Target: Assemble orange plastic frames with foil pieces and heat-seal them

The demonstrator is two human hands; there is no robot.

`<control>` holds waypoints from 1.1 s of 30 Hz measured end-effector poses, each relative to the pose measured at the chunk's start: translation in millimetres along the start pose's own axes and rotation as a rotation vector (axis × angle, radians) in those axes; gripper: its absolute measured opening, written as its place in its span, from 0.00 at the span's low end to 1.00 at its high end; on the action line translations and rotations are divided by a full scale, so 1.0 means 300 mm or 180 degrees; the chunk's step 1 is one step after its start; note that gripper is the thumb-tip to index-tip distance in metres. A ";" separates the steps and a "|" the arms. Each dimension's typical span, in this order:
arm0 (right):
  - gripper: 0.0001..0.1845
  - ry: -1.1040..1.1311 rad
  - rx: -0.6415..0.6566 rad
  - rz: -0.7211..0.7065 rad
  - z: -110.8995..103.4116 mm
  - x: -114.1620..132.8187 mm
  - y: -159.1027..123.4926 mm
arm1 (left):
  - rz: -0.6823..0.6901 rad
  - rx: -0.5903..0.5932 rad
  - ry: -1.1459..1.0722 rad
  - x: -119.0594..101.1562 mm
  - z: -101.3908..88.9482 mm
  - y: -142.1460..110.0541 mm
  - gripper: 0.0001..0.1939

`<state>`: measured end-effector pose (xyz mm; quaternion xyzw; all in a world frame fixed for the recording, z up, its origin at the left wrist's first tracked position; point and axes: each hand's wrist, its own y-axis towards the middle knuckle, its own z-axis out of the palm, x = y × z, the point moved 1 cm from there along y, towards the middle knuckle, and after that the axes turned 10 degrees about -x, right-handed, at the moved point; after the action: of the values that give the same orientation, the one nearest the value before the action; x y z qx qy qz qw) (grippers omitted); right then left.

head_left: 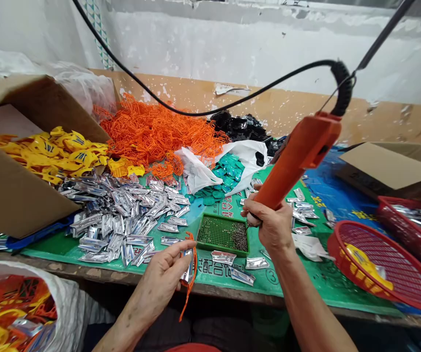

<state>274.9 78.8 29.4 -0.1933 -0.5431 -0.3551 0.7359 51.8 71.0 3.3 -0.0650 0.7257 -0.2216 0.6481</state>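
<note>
In my left hand [161,274] is a small silvery metal plate [186,266] together with a thin orange plastic frame [193,266], pinched between fingers and thumb above the bench's front edge. My right hand [271,222] wraps round the lower part of an orange electric screwdriver [291,159], which tilts up to the right and hangs from a cable. Its tip points down at the screws [240,237] in a green tray [223,250]; whether it touches them I cannot tell. Several loose metal plates [242,276] lie just in front of the tray.
A heap of silvery plates [122,215] spreads left of the tray. Behind lie orange frames [159,129] and teal parts [228,168] in a white bag. A cardboard box [16,186] holds yellow parts [60,151]. Red baskets [415,283] stand right; a white sack [71,308] stands at lower left.
</note>
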 end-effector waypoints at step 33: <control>0.15 -0.0022 -0.0589 0.0520 -0.002 -0.203 0.010 | -0.0156 0.0530 -0.0553 0.056 -0.021 0.042 0.24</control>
<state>267.7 99.3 -27.4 -0.3053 -0.4928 -0.3419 0.7396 45.5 77.3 -16.7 -0.0475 0.6441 -0.2904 0.7061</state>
